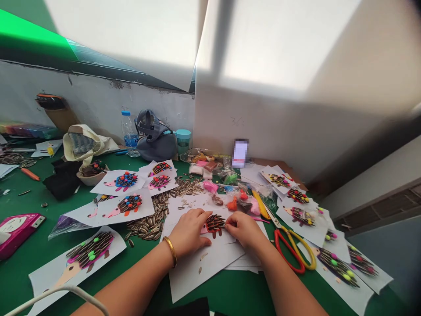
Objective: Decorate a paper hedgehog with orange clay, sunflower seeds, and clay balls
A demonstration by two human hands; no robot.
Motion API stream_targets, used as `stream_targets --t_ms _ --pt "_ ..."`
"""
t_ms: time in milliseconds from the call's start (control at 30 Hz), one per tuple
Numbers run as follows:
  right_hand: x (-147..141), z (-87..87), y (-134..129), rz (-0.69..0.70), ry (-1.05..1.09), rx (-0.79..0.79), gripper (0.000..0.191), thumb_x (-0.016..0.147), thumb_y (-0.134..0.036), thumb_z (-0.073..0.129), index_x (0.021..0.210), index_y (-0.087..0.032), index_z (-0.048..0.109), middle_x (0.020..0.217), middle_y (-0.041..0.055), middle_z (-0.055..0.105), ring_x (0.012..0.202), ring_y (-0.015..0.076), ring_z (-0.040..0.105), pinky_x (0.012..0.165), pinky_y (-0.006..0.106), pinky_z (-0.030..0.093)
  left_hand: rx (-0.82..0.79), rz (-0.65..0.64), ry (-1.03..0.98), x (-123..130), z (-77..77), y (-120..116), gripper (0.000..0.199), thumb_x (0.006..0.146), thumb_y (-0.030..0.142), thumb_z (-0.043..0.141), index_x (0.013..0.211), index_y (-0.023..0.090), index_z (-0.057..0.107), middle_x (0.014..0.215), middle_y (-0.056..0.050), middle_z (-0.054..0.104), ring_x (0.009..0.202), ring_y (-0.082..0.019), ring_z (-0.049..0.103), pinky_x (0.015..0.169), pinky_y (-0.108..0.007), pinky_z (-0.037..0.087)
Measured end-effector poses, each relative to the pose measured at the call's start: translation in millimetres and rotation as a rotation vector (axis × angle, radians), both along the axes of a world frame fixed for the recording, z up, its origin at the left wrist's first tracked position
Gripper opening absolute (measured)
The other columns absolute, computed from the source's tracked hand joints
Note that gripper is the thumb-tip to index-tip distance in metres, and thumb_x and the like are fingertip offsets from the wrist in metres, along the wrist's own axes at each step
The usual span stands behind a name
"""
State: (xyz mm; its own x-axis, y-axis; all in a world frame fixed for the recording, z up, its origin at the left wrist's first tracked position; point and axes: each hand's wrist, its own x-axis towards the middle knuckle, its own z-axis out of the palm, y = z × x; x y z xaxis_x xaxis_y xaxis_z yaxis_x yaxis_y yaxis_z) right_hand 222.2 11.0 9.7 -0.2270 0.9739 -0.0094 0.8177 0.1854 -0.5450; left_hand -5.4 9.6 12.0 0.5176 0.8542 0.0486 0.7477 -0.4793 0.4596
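A small hedgehog figure (216,224) with dark seed spines, an orange-red body and brown feet lies on white paper (213,259) in the middle. My left hand (190,230) rests on the paper at the figure's left side, fingers spread and holding nothing, with a gold bangle on the wrist. At the figure's right edge, my right hand (244,228) has thumb and forefinger pinched together; whatever is between them is too small to make out. Striped sunflower seeds (151,221) are heaped left of the paper. Lumps of coloured clay (233,203) lie behind my hands.
Red-and-yellow scissors (292,245) lie right of my right hand. Finished hedgehog cards (88,259) are on both sides of the green table (141,272). A phone (240,153), water bottle (130,136), grey bag (156,145) and teal-lidded cup (183,140) stand at the back.
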Motion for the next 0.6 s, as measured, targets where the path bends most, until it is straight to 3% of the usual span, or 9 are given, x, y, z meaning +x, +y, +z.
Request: stream_targets --t_ms 333,600 --pt "7.4 -3.0 2.3 -0.021 0.118 -0.003 0.014 0.081 -0.028 0.059 0.076 -0.020 0.070 0.082 0.0028 0.065 0.078 0.0181 0.061 0.068 0.027 0.044 -0.004 0.001 -0.006 -0.3 1.2 0.0 0.079 0.064 0.040 0.080 0.135 0.028 0.048 0.127 -0.008 0.056 0.118 -0.030 0.050 0.099 -0.043 0.041" --pt "10.9 1.5 -0.8 0.034 0.136 -0.084 0.008 0.077 -0.022 0.062 0.078 -0.020 0.069 0.086 0.0022 0.062 0.079 0.0172 0.060 0.069 0.027 0.044 0.007 -0.007 -0.032 -0.1 4.3 -1.1 0.078 0.065 0.044 0.080 0.135 0.029 0.049 0.126 -0.009 0.056 0.115 -0.030 0.052 0.098 -0.043 0.042"
